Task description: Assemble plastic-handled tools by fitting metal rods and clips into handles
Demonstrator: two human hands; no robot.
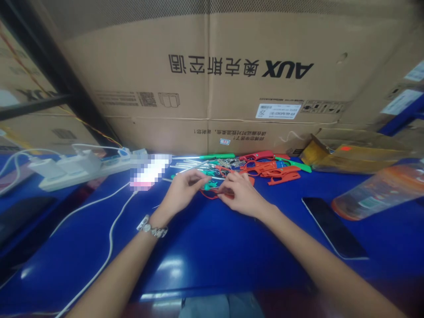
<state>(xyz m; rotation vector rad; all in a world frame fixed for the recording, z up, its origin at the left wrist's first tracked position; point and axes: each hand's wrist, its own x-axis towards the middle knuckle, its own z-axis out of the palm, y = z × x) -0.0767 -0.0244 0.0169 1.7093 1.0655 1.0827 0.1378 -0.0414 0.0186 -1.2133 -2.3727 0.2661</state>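
Note:
My left hand (181,191), with a metal watch (152,228) on its wrist, pinches a small green plastic piece (209,185) near the middle of the blue table (205,256). Close beside it my right hand (239,193) is closed on a thin red plastic part (212,194). The two hands almost touch. Just behind them lies a pile of red plastic handles (269,168), green handles (215,156) and thin metal rods (185,166).
A lit phone (149,172) on a white cable (109,229) lies left of my hands, beside a white power strip (73,170). A dark phone (334,227) and a clear orange-capped bottle (377,190) lie right. Big cardboard boxes (212,75) wall off the back.

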